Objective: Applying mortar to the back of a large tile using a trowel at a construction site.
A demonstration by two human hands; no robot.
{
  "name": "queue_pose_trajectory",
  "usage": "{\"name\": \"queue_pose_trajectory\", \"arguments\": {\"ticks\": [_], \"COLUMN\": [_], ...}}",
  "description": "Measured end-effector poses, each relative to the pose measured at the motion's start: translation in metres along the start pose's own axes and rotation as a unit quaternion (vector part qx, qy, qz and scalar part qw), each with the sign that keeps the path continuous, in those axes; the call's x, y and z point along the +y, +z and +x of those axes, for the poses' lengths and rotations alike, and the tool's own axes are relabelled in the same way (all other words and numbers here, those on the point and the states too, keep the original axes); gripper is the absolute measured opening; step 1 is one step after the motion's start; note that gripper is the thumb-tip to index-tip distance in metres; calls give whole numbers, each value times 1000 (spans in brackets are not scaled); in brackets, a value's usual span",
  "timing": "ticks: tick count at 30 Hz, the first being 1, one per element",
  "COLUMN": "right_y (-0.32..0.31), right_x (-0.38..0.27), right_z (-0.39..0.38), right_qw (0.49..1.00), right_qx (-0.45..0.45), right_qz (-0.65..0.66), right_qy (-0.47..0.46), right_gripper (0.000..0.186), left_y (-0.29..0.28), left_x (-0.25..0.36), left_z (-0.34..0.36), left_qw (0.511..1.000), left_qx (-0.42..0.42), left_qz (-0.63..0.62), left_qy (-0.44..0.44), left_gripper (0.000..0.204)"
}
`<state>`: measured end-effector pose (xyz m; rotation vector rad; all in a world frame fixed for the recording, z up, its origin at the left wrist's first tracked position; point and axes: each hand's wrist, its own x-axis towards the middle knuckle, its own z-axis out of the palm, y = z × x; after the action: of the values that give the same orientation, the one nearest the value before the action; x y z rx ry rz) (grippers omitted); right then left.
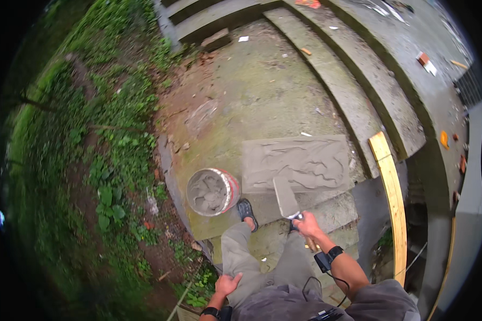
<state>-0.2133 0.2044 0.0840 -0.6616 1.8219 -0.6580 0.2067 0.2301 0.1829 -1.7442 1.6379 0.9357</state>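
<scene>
The right hand (308,224) is closed around the handle of a trowel (286,199); the end of the brown handle shows below the fist. The flat blade, coated in grey, points ahead of the right hand and slightly to its left. In view, the blade tip overlaps the near edge of a rectangular mortar layer (300,160); contact between the two cannot be determined.

The left hand (227,284) lies against the left leg of the trousers (236,254), with its thumb visible. The fingers are partly obscured; how far they are open, and whether they grip the fabric, cannot be determined.

The mortar layer lies ahead of both hands, on the concrete landing (251,85). Its surface is wet-looking, with ridges and folds across the middle and right. A bucket (231,193), containing grey mortar (206,191), stands left of the right hand and ahead of the left hand, just beside the layer's left edge. A shoe (247,215) is positioned between the bucket and the trowel.

A wooden plank (391,200) extends to the right of the right hand. Concrete steps (353,85) curve ahead and to the right of both hands. Green plants (110,203) cover the ground to the left of the left hand.
</scene>
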Motion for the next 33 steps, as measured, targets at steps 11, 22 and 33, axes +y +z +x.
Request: {"name": "queue_pose_trajectory", "arguments": {"ticks": [11, 22, 33], "right_y": [290, 258, -116], "right_x": [-144, -82, 157], "right_z": [41, 62, 83], "right_qw": [781, 906, 912], "right_qx": [-354, -395, 374], "right_qz": [428, 134, 0], "right_qy": [286, 72, 170], "right_gripper": [24, 34, 27], "left_y": [79, 6, -90], "left_x": [-26, -18, 85], "left_z": [-41, -23, 301], "left_qw": [992, 989, 902], "left_qx": [-53, -58, 142], "left_qz": [-110, -139, -371], "left_qy": [-45, 3, 171], "left_gripper": [83, 74, 29]}}
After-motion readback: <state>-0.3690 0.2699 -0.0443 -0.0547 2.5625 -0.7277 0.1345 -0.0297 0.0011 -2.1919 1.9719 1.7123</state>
